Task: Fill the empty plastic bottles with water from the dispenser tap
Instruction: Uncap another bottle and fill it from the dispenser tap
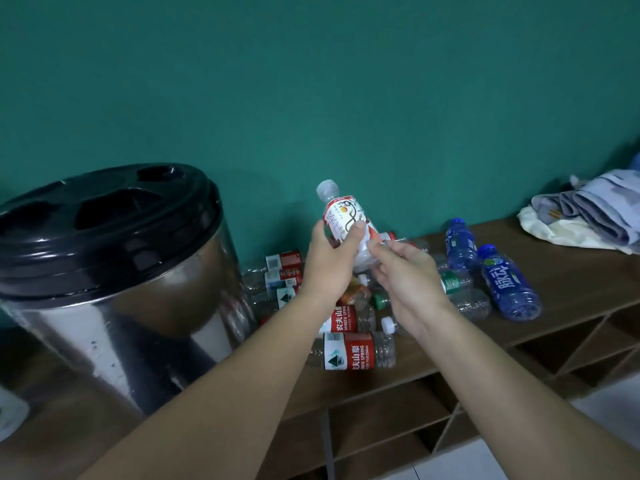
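Just right of the steel dispenser, the left hand grips a white-labelled bottle around its middle, cap still on and raised above the pile, while the right hand hovers beside its base with fingers loosely spread, holding nothing as far as the blurred view shows. Filling looks barely begun: the heap of clear bottles and two blue bottles lie on the shelf top right of the dispenser, seemingly empty.
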`<state>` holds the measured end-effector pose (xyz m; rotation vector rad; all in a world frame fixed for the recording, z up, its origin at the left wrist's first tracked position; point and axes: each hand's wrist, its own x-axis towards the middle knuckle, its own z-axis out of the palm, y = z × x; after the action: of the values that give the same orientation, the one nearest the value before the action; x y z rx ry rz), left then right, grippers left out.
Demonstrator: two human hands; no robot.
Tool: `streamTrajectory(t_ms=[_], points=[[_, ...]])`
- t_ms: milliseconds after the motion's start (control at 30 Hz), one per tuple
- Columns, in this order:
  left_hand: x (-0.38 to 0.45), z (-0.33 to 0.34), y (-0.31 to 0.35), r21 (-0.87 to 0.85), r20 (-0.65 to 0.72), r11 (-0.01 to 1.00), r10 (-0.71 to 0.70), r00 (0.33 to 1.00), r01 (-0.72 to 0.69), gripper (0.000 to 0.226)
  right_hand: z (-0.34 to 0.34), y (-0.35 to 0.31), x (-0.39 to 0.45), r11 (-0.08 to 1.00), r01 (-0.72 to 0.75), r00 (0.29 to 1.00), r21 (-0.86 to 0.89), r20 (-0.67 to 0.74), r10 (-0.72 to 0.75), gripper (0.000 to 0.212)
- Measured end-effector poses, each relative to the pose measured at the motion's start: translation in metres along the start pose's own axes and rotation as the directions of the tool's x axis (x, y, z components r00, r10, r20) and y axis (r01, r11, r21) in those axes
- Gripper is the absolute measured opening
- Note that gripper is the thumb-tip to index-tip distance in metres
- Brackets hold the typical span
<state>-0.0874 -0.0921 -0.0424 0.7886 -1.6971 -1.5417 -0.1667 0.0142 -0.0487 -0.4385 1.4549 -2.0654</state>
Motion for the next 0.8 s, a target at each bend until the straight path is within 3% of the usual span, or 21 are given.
streamTrajectory(t_ms=[100, 233, 467, 667, 800], points=[[-0.024, -0.015, 0.017, -0.162, -0.022, 0.984, -0.08, 0.997, 0.076, 0.047, 0.007, 0.009, -0.036, 0.997, 0.014, 0.997, -0.082, 0.077, -0.008, 0.032], [-0.059, -0.039, 0.032, -0.199, -0.018, 0.975, -0.104, 0.994, 0.098, 0.04, 0.01, 0.009, -0.079, 0.974, 0.051, 0.986, -0.22, 0.165, -0.014, 0.031], [-0.175, -0.1, 0.056, -0.144, 0.098, 0.99, 0.023, 0.995, -0.009, 0.046, 0.038, -0.032, -0.16, 0.883, 0.324, 0.92, -0.339, 0.33, -0.211, 0.018], [-0.244, -0.161, 0.07, -0.093, 0.076, 0.992, 0.09, 0.993, -0.083, 0.045, 0.09, -0.05, -0.211, 0.699, 0.543, 0.816, -0.464, 0.487, -0.311, 0.035], [-0.269, -0.198, 0.071, 0.03, 0.03, 0.985, 0.171, 0.985, -0.172, 0.05, 0.125, -0.06, -0.24, 0.648, 0.637, 0.739, -0.417, 0.568, -0.361, 0.021]])
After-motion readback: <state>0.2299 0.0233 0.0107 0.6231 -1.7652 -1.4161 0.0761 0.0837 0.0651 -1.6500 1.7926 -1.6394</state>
